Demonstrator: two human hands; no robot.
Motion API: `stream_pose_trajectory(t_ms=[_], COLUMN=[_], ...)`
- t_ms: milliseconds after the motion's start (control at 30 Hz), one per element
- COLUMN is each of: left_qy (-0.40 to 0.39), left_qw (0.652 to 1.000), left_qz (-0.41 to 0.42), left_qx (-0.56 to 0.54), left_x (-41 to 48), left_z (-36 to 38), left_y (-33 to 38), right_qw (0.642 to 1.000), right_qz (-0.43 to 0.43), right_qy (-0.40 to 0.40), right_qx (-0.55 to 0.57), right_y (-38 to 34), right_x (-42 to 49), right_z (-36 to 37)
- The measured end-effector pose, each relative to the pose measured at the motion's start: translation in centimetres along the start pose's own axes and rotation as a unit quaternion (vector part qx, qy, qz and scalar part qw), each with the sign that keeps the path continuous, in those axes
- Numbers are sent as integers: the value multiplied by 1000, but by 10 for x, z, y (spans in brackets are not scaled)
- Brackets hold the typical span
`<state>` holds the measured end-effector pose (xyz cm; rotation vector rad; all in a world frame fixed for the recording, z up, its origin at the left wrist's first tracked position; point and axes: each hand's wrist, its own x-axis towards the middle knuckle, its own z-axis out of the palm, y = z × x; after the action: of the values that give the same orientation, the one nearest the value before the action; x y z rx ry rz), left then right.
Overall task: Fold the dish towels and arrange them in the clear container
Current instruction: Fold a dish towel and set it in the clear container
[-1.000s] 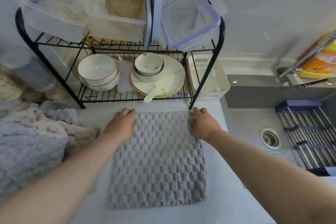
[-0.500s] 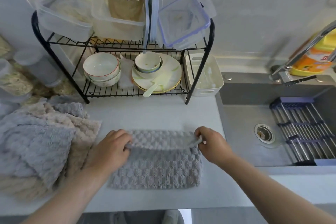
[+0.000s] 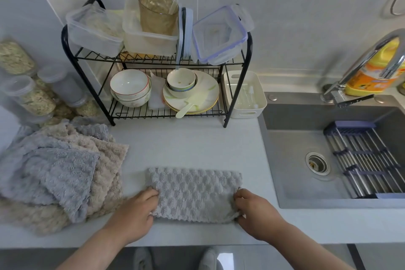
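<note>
Far L, 9-10 o'clock of frame: lidded jars (image 3: 32, 98) w/ grainy contents, by the wall. Just below, at 8-9 o'clock, a loose pile of towels (image 3: 54, 171), grey & beige mixed, lay rumpled on the counter (image 3: 186, 144).

L hand (image 3: 134, 215) was at 7 o'clock, fingers curled onto the near-L corner of the grey towel (image 3: 195, 190), pinching it. That towel lay flat at 6 o'clock by the counter's front edge. It was a wide rectangle, apparently doubled over, and apart from the pile. R hand (image 3: 257, 212) was at 5 o'clock, fingers curled round the near-R corner, gripping it too.

At 12 o'clock stood a black wire rack (image 3: 247, 61). Its top shelf carried the clear containers (image 3: 94, 30), w/ a gold-tinted cup (image 3: 157, 13) standing in the middle one. The lower shelf held bowls (image 3: 130, 87) & plates (image 3: 197, 96). A white basket (image 3: 243, 96) sat just beside the rack's R leg, approx 1 o'clock.

The sink (image 3: 295, 160) was at 3 o'clock, w/ a roll-up rack (image 3: 361, 160) across its R part. The faucet (image 3: 368, 57) & a yellow bottle (image 3: 372, 79) were at 2 o'clock.
</note>
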<state>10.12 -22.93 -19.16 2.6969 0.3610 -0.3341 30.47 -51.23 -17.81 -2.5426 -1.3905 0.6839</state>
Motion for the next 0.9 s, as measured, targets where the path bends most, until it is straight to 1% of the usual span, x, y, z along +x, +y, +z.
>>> stream_pose_trajectory(t_ms=[133,267,333,367,400,433,467,500,533,567,633,667,700,767,833,900], left_qy=[-24,-2,12,44,91,140,176,181,143,98,24,0,-12,-12,-4,-4], left_qw=[1000,999,999,998,994,987,981,981,989,995,999,1000,999,999,998,998], left_qz=[-6,45,44,47,59,73,79,69,42,18,-6,-13,-18,-24,-31,-37], left_qx=[-5,9,20,24,17,7,0,4,6,11,20,23,31,46,48,54], left_x=[-4,-8,-12,-14,-14,-12,-7,-1,6,12,21,24,26,29,35,51], left_z=[1,14,17,16,13,9,8,4,2,1,8,10,11,11,9,5], left_y=[0,-4,-1,2,5,9,10,12,13,14,12,11,10,7,7,10], right_qw=[999,998,999,998,993,979,956,927,898,874,842,837,832,822,822,813], right_qz=[13,1,2,23,64,118,187,267,339,383,407,400,390,372,359,353], right_qy=[-27,-51,-45,-28,9,66,117,139,122,90,46,36,25,37,81,116], right_qx=[-17,-21,5,48,103,155,192,223,254,284,350,371,393,429,434,449], right_y=[-2,-2,-1,-3,-8,-11,-16,-21,-27,-31,-37,-37,-38,-37,-31,-22], right_x=[2,2,-1,-3,-4,-4,-1,3,9,14,25,30,33,37,41,48], right_z=[-2,-5,-4,-2,-2,2,1,-1,-5,-10,-18,-19,-21,-22,-26,-31])
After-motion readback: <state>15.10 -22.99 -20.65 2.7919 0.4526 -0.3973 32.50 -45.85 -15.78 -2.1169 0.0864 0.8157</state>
